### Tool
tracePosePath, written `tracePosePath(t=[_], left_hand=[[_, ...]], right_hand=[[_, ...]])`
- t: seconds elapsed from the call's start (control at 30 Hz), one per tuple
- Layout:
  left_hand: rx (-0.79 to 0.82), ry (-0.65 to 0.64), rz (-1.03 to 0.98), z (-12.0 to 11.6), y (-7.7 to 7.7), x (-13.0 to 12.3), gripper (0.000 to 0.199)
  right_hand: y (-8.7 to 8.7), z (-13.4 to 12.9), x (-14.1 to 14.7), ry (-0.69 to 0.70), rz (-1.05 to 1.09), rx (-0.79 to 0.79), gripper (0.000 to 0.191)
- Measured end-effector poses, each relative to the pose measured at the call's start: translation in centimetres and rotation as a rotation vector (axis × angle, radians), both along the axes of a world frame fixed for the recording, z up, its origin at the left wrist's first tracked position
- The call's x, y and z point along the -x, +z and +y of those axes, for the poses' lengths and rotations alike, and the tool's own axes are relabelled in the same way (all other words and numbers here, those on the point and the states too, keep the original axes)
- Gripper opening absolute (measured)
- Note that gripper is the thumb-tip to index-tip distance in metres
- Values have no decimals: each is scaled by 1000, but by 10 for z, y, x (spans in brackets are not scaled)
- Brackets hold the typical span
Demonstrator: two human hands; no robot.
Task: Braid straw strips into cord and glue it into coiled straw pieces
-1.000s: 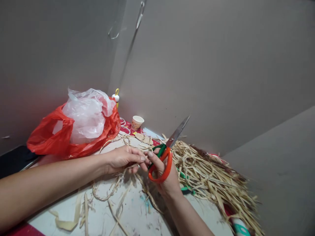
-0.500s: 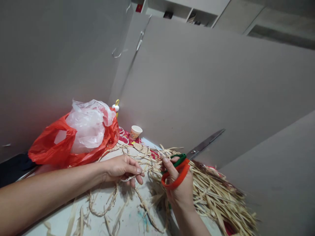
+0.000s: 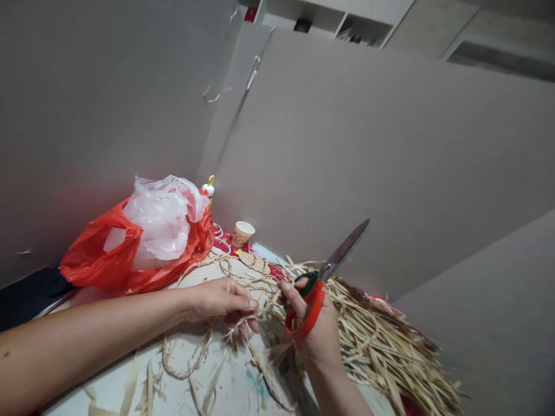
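Observation:
Thin braided straw cord [image 3: 249,316] is pinched in my left hand [image 3: 232,301], with frayed ends hanging below the fingers. To its right, my right hand [image 3: 314,323] has scissors [image 3: 342,251] with one green and one red-orange handle hooked on it. Their blades are together and point up and to the right, away from the cord. The thumb and index finger of that hand also pinch a part of the straw cord near the green handle. More braided cord [image 3: 262,370] loops on the white table [image 3: 225,375] below both hands.
Dry straw strips [image 3: 390,352] lie heaped at the right. A red plastic bag [image 3: 104,254] with clear plastic [image 3: 160,231] stands at the left. Behind the hands are a paper cup [image 3: 243,232] and a yellow-looped bottle [image 3: 208,189]. A grey partition [image 3: 347,144] rises behind the table.
The scissors have swung left and tilt more steeply. The cord stretches more visibly between my hands, and its frayed end shows under my left hand. The view has shifted slightly.

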State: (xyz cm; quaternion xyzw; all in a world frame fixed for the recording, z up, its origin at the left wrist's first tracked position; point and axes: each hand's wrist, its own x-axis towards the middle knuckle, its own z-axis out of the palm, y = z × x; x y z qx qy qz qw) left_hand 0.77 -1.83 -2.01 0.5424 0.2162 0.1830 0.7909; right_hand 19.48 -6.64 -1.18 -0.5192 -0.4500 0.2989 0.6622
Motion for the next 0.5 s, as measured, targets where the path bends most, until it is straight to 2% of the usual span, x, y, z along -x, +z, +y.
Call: tracePosePath(t=[0.17,0.33,0.5], left_hand=[[-25,146,-53,1,0,-2,32],[16,175,-75,-3,3,-4,33],[66,170,-51,-3,1,-4,35]], right_hand=[[-2,-3,5,12,-61,9,35],[-2,-7,9,6,-99,23,35],[-3,-8,12,11,-41,17,36]])
